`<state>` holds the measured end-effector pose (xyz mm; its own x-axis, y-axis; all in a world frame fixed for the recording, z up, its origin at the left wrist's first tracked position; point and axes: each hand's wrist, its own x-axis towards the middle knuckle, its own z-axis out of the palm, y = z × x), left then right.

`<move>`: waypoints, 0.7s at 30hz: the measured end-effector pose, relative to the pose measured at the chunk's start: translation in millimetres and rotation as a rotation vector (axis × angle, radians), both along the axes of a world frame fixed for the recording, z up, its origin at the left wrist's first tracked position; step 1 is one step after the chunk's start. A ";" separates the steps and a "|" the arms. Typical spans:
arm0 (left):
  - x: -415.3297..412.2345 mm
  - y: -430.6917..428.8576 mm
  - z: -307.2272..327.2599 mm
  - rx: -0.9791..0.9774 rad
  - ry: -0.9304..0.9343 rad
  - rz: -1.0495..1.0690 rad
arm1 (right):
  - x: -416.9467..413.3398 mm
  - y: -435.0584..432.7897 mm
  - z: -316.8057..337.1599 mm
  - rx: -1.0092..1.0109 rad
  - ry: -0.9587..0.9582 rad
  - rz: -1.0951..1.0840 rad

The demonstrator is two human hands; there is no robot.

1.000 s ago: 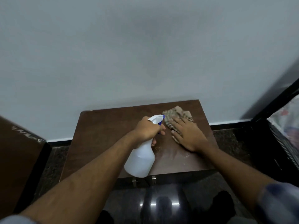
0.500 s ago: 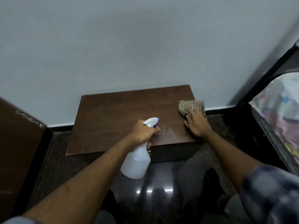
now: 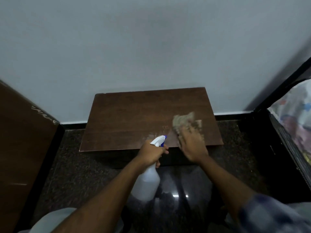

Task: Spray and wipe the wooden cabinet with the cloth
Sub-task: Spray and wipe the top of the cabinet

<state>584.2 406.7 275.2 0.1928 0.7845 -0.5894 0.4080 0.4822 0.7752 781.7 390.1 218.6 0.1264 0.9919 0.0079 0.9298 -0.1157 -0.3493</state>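
Note:
A low dark wooden cabinet (image 3: 127, 121) stands against the pale wall. Its top shows wet streaks near the front right. My left hand (image 3: 150, 153) grips the neck of a white spray bottle (image 3: 146, 184) with a white and blue nozzle, held just in front of the cabinet's front edge. My right hand (image 3: 191, 145), blurred by motion, presses flat on a beige cloth (image 3: 184, 121) on the right part of the cabinet top.
A brown wooden panel (image 3: 20, 140) stands at the left. A black-framed bed with patterned bedding (image 3: 296, 118) is at the right. The floor is dark glossy stone (image 3: 80, 174) with light glints below the bottle.
The cloth and my right hand have moved from the cabinet's right edge back in over its top, toward the left. The bottle hand stays near the front edge. The view has shifted.

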 end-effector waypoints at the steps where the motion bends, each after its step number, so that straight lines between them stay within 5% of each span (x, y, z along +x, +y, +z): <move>1: -5.3 0.7 1.1 0.003 0.005 0.011 | 3.3 -7.2 -3.2 -0.023 -0.030 0.164; 3: -15.7 1.6 0.7 0.007 0.008 0.034 | 24.3 3.2 4.6 -0.029 -0.076 0.199; 7: -29.6 2.2 -1.0 0.020 0.015 0.094 | 5.4 39.6 10.6 -0.108 -0.004 -0.146; 12: -40.1 -0.8 1.4 0.027 -0.004 0.137 | -29.3 2.2 -8.8 -0.058 -0.049 0.384; 17: -63.1 -3.7 -8.0 0.022 0.011 0.156 | -23.3 35.9 0.5 -0.094 0.052 -0.105; 21: -75.1 -15.0 -12.0 0.000 0.016 0.136 | -48.6 13.0 -6.1 -0.050 0.046 0.274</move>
<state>509.1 391.7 263.2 0.0754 0.8029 -0.5914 0.3512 0.5337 0.7693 733.1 403.2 212.5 -0.1478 0.9882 -0.0412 0.9122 0.1201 -0.3917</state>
